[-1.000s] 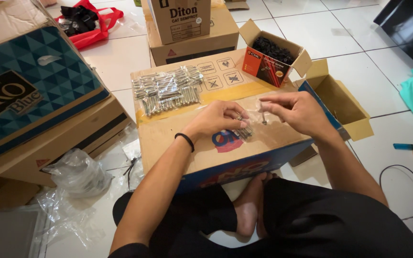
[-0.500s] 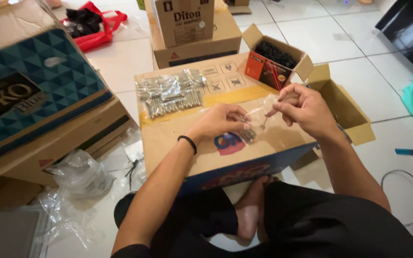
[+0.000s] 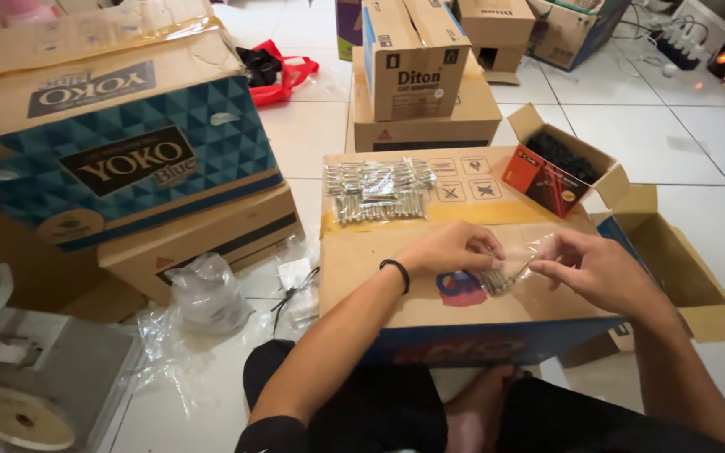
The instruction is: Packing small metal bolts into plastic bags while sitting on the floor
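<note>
Left hand (image 3: 451, 249) pinches one edge of a small clear plastic bag (image 3: 509, 267), right hand (image 3: 597, 270) pinches the other edge; both grip it, fingers curled. Bag holds silver screws, lies at frame centre on the top of a flat cardboard box (image 3: 379, 277). Above the hands, a pile of filled screw packets (image 3: 377, 190) on the same box. Upper right of those, an open red box (image 3: 557, 172) of dark screws. Upper left, a big blue-patterned carton (image 3: 119, 159). Lower left, crumpled plastic wrap (image 3: 205, 294) on the tiled floor (image 3: 312, 126).
</note>
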